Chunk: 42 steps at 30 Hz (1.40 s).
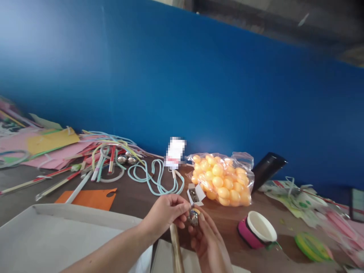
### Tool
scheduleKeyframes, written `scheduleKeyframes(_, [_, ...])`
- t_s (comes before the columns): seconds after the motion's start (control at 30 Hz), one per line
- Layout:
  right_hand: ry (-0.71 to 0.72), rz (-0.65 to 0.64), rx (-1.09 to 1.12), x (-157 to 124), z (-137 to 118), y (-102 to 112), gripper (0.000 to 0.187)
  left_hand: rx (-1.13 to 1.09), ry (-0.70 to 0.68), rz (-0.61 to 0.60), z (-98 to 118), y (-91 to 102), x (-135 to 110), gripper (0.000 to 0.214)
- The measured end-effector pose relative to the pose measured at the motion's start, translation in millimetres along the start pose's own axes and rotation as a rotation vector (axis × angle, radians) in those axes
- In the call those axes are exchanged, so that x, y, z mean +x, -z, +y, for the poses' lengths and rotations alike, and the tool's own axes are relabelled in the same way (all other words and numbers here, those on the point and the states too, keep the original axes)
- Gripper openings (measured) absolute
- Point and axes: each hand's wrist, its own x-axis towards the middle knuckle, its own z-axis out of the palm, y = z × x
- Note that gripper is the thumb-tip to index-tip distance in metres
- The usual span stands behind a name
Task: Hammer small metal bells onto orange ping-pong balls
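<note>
My left hand point(166, 212) and my right hand point(209, 240) meet low in the middle of the view, over the brown table point(136, 195). Both pinch a small shiny metallic piece point(193, 217) with an orange bit behind it. The left fingers close on it from the left, the right fingers hold it from below and the right. A wooden stick point(176, 248) runs down beneath the hands. Just beyond the hands lies a small open white box point(195, 194) of dark bits.
A clear bag of orange balls point(222, 180) sits behind the hands. A mint cord point(155, 178), coloured straws point(99, 163), paper sheets point(42, 146) and an orange card point(91, 198) lie left. A white tray point(65, 235) is near left; a pink-white tape roll point(257, 229), green roll point(311, 246) and black cylinder point(267, 168) right. A blue wall point(199, 94) stands behind.
</note>
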Motion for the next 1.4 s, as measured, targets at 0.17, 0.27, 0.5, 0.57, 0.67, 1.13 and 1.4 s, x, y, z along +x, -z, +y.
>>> scheduleKeyframes(0.17, [-0.024, -0.072, 0.023, -4.1, -2.8, -0.9, 0.043, -0.105, 0.029, -0.058, -16.6, 3.7, -0.7, 0.027])
scheduleKeyframes(0.27, [-0.017, -0.085, 0.035, -4.0, -2.9, 0.3, 0.043, -0.159, 0.028, -0.093, -20.1, 5.4, -1.4, 0.025])
scheduleKeyframes(0.5, [0.015, -0.108, -0.089, -5.9, -2.7, -1.0, 0.043, -0.285, 0.039, -0.133, -23.4, 9.2, 2.9, 0.021])
scheduleKeyframes(0.57, [0.063, -0.079, -0.194, -6.1, -4.0, -1.0, 0.043, -0.303, 0.045, -0.160, -23.7, 10.3, 3.5, 0.021])
scheduleKeyframes(0.67, [0.137, -0.057, -0.322, -4.5, -5.2, 1.6, 0.045, -0.315, 0.060, -0.192, -23.5, 11.9, 3.1, 0.022])
scheduleKeyframes(1.13, [0.266, 0.012, -0.511, -10.6, -8.9, -6.1, 0.040, -0.233, 0.018, -0.189, -23.7, 10.3, 1.1, 0.026])
scheduleKeyframes(1.4, [0.401, 0.015, -0.642, -7.9, -4.8, 2.9, 0.037, -0.228, 0.011, -0.179, -24.2, 9.2, 0.8, 0.028])
